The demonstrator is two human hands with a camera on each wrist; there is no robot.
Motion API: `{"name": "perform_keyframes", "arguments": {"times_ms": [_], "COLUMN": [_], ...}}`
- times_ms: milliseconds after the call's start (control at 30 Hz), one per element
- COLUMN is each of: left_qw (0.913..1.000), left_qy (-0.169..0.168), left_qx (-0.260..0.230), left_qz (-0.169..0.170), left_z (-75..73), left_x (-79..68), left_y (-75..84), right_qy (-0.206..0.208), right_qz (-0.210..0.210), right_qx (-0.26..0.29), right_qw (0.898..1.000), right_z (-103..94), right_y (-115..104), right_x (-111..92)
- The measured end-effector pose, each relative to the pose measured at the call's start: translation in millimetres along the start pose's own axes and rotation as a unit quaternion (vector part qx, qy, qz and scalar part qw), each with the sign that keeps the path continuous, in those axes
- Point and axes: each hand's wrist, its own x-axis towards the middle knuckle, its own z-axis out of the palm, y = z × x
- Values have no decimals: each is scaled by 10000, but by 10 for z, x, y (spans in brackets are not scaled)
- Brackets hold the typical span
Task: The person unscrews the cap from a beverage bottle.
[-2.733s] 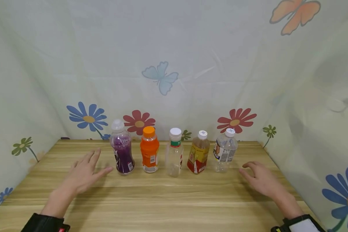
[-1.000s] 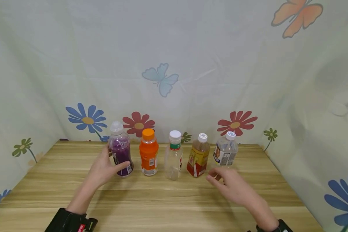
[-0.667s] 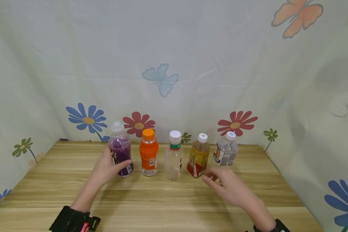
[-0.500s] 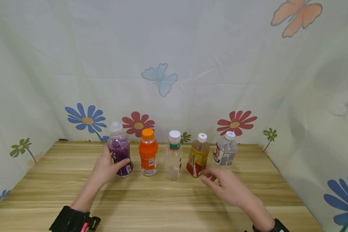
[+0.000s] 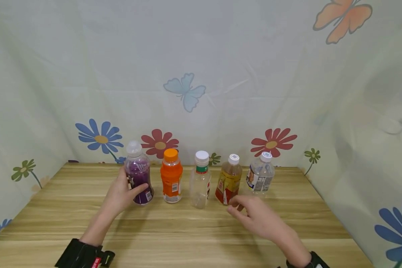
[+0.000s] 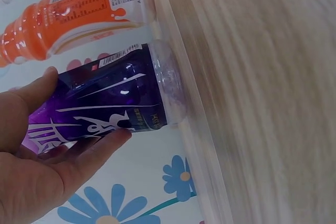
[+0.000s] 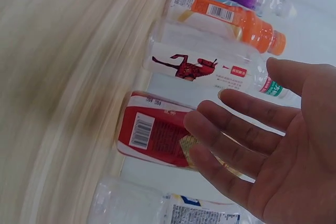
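Left grip [image 5: 118, 193]: clasps purple bottle [image 5: 138, 174], left of orange bottle [image 5: 171, 176]; best held upright.
Right grip [image 5: 258, 216]: loosely spread, empty.

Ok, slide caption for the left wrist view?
Left hand gripping a purple drink bottle beside an orange drink bottle before flower-print backdrop.

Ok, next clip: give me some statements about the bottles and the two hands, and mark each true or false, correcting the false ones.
1. The left hand grips the purple bottle. True.
2. The right hand is nearest the red-and-yellow bottle. True.
3. The red-and-yellow bottle lies on its side. False: it stands upright.
4. The orange bottle stands between the purple bottle and the clear bottle with the green neck band. True.
5. The orange bottle is at the right end of the row. False: it is second from the left.
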Motion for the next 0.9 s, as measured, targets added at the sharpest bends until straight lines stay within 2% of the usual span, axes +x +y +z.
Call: {"name": "perform_keyframes", "arguments": {"times_ms": [367, 633, 900], "left_qw": [9998, 9988, 9976], "left_qy": [-107, -168, -336], "left_qx": [159, 367, 493], "left_qz": [43, 273, 340], "left_z": [-60, -119, -133], "left_x": [-30, -60, -83], "left_y": [49, 97, 157], "right_qy": [-94, -160, -137], "right_qz": [-15, -63, -179], "right_qx": [88, 165, 110], "right_qw": [9999, 9997, 9997], "right_z": [-17, 26, 71], "right_y": [-123, -184, -201], "right_x": [67, 104, 117]}}
